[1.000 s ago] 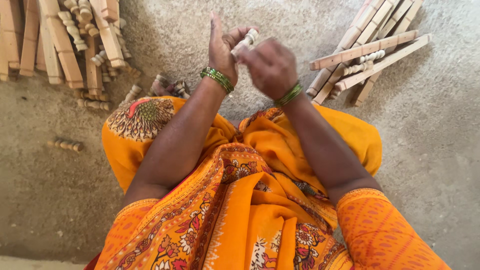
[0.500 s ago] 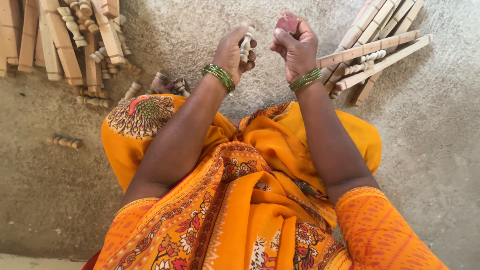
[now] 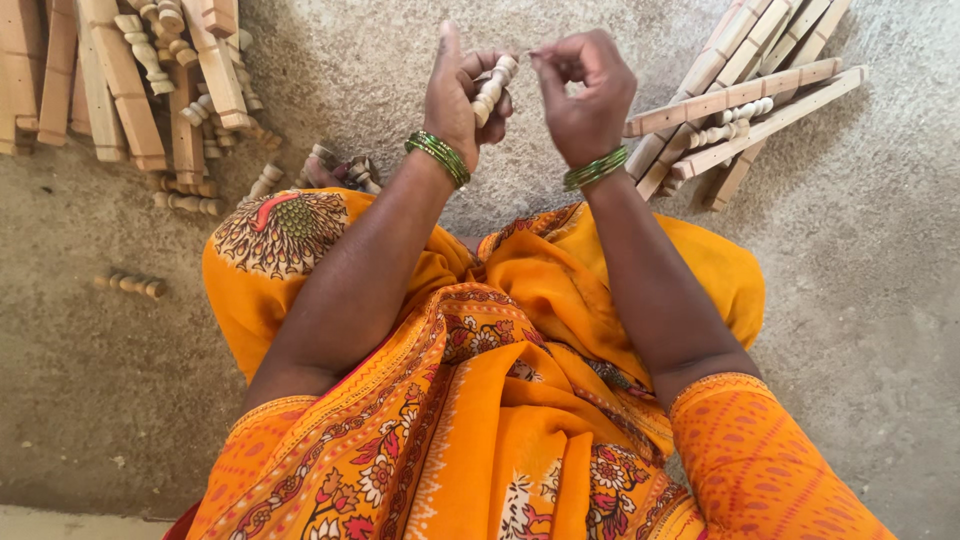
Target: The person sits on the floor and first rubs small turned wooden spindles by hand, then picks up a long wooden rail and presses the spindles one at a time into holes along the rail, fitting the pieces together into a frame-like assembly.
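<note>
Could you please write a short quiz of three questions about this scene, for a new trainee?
1. True or false: the left hand holds a small turned wooden spindle.
2. Which wrists carry green bangles? A) left only B) right only C) both
3. Fill in: the stack of flat wooden strips lies on the person's ____ side.

Key
1. True.
2. C; the right hand has them too.
3. Right.

A rough, sandy-grey floor (image 3: 900, 300) is seen. Flat wooden slats (image 3: 120, 90) and turned spindles are piled on it at upper left, a second slat stack (image 3: 740, 100) at upper right, and one loose spindle (image 3: 132, 284) at left.
</note>
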Tool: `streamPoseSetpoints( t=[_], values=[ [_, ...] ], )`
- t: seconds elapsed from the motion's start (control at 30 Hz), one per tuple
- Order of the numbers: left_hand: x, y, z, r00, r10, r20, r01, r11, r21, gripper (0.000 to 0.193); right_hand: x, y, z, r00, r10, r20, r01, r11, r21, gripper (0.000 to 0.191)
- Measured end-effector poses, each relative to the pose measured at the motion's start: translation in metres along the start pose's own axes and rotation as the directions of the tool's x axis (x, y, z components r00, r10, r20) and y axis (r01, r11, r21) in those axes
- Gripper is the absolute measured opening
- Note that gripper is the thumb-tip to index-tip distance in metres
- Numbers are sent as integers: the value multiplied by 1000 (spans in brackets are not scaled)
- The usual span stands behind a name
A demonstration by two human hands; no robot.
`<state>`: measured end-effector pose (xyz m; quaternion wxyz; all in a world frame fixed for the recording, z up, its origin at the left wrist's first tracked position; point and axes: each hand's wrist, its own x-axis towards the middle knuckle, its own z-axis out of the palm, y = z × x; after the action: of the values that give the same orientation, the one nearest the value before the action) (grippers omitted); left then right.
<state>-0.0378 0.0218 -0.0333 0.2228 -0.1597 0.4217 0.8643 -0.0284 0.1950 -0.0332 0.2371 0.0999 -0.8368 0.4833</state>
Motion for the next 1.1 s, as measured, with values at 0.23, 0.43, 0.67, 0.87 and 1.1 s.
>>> streamPoseSetpoints(
  t=[0.23, 0.43, 0.67, 0.87, 1.1],
  values=[
    [20, -3, -12, 998, 52, -22, -55, 988, -142, 87, -14, -36, 14, 885, -415, 212, 452, 875, -172, 8],
    [18, -10, -12, 994, 25, -102, -33, 997, -74, 91, -2, -42, 2, 841, -465, 277, 540, 750, -381, 8],
    [19, -7, -15, 998, 23, -58, -30, 991, -131, 89, -17, -34, 16, 801, -525, 288, 596, 747, -296, 7],
    [16, -11, -12, 999, 41, -21, -41, 999, 23, 88, -5, -19, 4, 871, -413, 265, 490, 768, -412, 8],
    [22, -7, -16, 999, 23, -30, -27, 993, -116, 85, -20, -16, 20, 794, -537, 286, 607, 728, -318, 8]
  ],
)
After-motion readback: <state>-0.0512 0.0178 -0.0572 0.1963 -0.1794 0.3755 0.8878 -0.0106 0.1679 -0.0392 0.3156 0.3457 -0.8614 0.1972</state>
